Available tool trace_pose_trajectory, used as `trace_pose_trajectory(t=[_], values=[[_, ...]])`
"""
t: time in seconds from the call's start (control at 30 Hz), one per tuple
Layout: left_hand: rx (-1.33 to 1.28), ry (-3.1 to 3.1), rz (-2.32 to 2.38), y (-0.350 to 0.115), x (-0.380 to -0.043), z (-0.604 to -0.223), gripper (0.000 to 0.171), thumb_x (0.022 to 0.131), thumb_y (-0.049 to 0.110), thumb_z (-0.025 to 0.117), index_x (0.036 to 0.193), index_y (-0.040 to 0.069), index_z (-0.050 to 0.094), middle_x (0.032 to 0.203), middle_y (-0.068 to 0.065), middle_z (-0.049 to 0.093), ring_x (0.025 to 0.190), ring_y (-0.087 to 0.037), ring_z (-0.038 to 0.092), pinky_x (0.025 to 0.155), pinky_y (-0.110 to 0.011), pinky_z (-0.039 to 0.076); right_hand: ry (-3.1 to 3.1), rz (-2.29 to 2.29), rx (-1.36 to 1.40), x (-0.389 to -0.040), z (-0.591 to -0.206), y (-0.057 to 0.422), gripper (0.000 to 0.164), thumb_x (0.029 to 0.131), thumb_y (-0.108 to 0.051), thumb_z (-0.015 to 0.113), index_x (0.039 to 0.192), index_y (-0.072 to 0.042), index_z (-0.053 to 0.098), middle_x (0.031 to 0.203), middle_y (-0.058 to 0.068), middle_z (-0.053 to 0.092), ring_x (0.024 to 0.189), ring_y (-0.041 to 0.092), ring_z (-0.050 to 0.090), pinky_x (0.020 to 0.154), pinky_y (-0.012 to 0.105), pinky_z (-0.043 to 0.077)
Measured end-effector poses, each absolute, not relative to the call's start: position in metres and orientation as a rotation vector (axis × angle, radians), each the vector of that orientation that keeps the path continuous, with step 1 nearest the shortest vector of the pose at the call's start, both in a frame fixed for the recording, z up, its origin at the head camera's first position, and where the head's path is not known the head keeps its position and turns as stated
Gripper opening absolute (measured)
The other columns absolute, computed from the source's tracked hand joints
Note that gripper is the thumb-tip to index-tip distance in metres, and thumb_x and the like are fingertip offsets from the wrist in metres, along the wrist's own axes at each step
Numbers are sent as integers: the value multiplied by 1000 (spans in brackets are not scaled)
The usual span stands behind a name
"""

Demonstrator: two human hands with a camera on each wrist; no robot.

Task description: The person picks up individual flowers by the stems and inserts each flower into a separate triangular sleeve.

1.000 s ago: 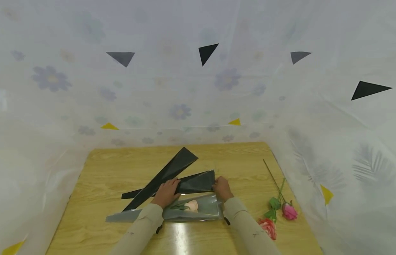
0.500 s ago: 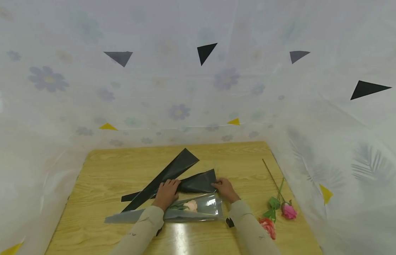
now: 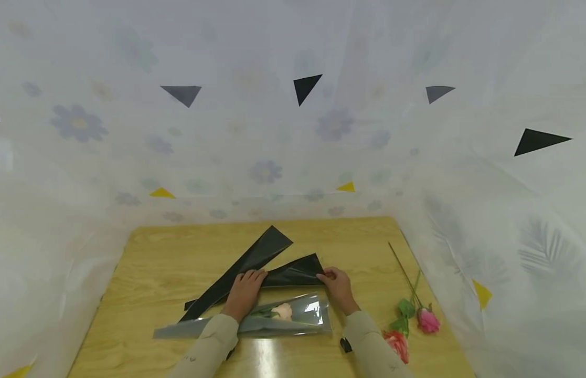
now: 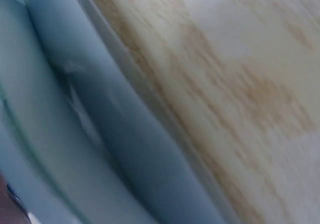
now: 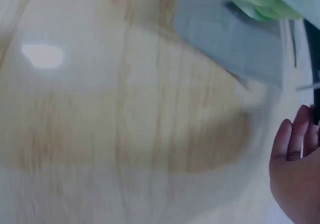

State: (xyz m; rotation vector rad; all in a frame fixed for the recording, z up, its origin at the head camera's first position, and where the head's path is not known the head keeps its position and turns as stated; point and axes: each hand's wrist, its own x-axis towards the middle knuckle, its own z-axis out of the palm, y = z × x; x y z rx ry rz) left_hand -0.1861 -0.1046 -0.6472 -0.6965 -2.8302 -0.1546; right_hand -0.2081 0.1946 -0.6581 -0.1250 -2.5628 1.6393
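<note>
In the head view my left hand (image 3: 245, 294) rests on the narrow part of a black flower sleeve (image 3: 295, 272), fingers laid across it. The thumb and fingers of my right hand (image 3: 339, 290) pinch the edge of its wide end. A second black flower sleeve (image 3: 257, 254) crosses it diagonally on the left. Nearer to me lies a clear flower sleeve (image 3: 311, 321) with a peach rose (image 3: 282, 312) inside; my left forearm covers part of it. The right wrist view catches my right hand at its right edge, fingers bent. My left hand is out of sight in the left wrist view.
A pink rose (image 3: 428, 320) and a coral-red flower (image 3: 397, 344) with green leaves lie at the right of the wooden table (image 3: 170, 252). White patterned sheeting (image 3: 264, 131) rises behind and on both sides. A cuff (image 4: 100, 108) fills the left wrist view's left side.
My right hand has shifted slightly right and toward me along the black sleeve's wide end, its hold moved to the edge. My left hand stays on the sleeve. The view has tilted a little.
</note>
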Motion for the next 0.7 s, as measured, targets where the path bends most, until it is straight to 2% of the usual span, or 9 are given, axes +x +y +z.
trace_pose_trajectory(t=[0.2, 0.4, 0.7], values=[[-739, -2768, -209, -103, -182, -638, 53, 87, 4, 61, 137, 13, 46, 139, -3, 44, 131, -25, 35, 98, -44, 33, -2479, 1582, -61, -202, -631, 203, 21, 76, -26, 75, 85, -8, 71, 80, 3, 67, 70, 16, 61, 60, 26, 49], [-771, -2698, -195, -102, -180, -622, 63, 83, 2, 65, 140, 11, 40, 142, -5, 40, 133, -28, 30, 102, -46, 28, -2415, 1566, -91, -199, -605, 208, 27, 74, -32, 76, 85, -9, 71, 80, 2, 68, 71, 15, 62, 61, 24, 49], [-811, -2617, -247, -100, -172, -597, 66, 82, -2, 67, 141, 10, 39, 144, -5, 37, 134, -26, 29, 104, -46, 26, -2288, 1538, 6, -189, -581, 205, 16, 74, -16, 78, 85, -8, 69, 75, 2, 67, 67, 15, 63, 57, 21, 49]])
